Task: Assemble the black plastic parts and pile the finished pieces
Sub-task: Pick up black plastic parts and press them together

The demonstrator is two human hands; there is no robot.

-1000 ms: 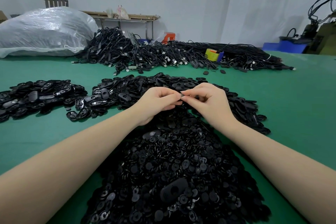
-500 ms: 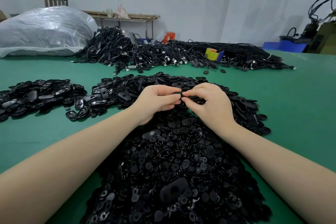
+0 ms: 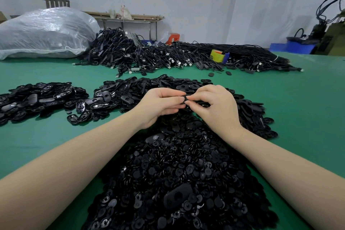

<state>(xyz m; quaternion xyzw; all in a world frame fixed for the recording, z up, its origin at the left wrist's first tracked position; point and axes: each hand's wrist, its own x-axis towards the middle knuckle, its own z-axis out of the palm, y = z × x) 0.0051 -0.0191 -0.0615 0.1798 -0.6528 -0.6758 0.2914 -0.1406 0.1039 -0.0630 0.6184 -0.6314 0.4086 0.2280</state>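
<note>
My left hand [image 3: 161,103] and my right hand [image 3: 216,104] meet over the middle of the table, fingertips together, both pinching one flat black oval plastic part [image 3: 196,101]. Most of that part is hidden by my fingers. Below my hands lies a big heap of small black round parts [image 3: 177,173], with one oval shell [image 3: 176,195] on top near me. Behind my hands spreads a heap of black oval shells [image 3: 168,85]. A separate pile of oval pieces [image 3: 37,97] lies at the left.
The green table [image 3: 298,110] carries a long heap of black cables [image 3: 168,54] at the back, with a yellow and blue tape roll [image 3: 218,56] in it. A large clear plastic sack [image 3: 43,31] sits back left. Blue bins [image 3: 291,46] stand far right.
My hands have stayed together over the same spot. The small bit pinched at the fingertips a second ago has given way to a black oval part held between both hands.
</note>
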